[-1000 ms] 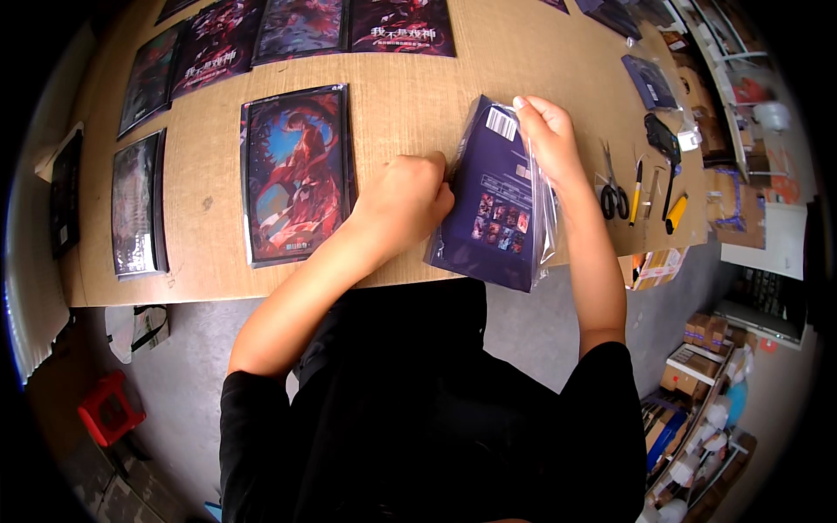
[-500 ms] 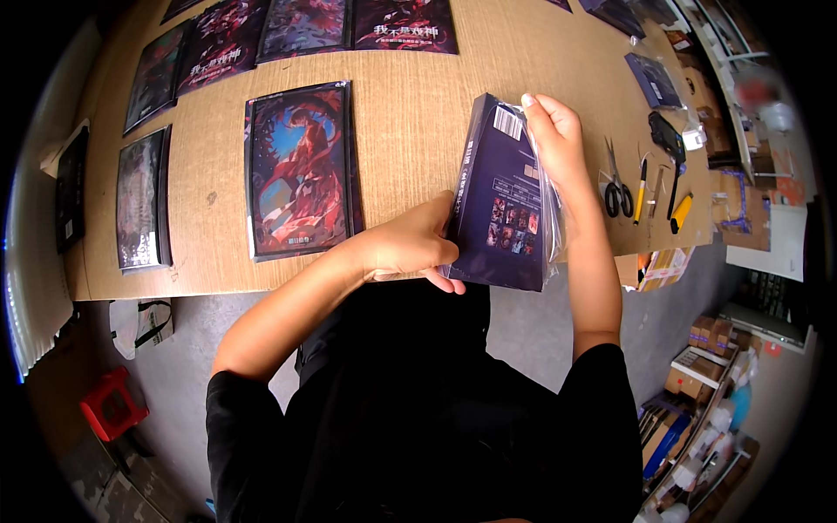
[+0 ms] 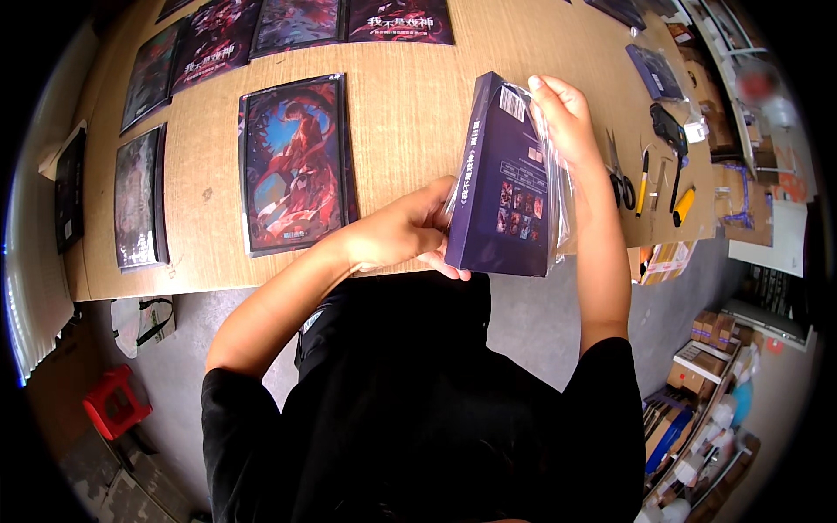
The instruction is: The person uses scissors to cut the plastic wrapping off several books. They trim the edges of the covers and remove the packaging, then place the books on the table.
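Note:
A flat dark purple box (image 3: 488,218) stands tilted above the table's near edge, its printed back with a barcode and small pictures facing up. Loose clear plastic wrap (image 3: 562,205) hangs along its right side. My left hand (image 3: 403,228) grips the box's lower left edge, thumb bent against it and fingers partly hidden beneath. At the upper right corner, my right hand (image 3: 565,118) is closed on the wrap, thumb pointing up; the fingers' far side is hidden. Left of the box lies a stack of illustrated cards or booklets (image 3: 295,166) with a red figure on top.
More illustrated stacks (image 3: 139,196) lie along the table's left and far sides. To the right are scissors (image 3: 621,179), a yellow cutter (image 3: 643,183), a black glue-gun-like tool (image 3: 670,135) and another purple box (image 3: 654,74). A red stool (image 3: 118,403) stands on the floor.
The box has shifted slightly up and turned, showing more of its left spine. My right hand has moved a little up and right, and more loose wrap shows at the box's right side.

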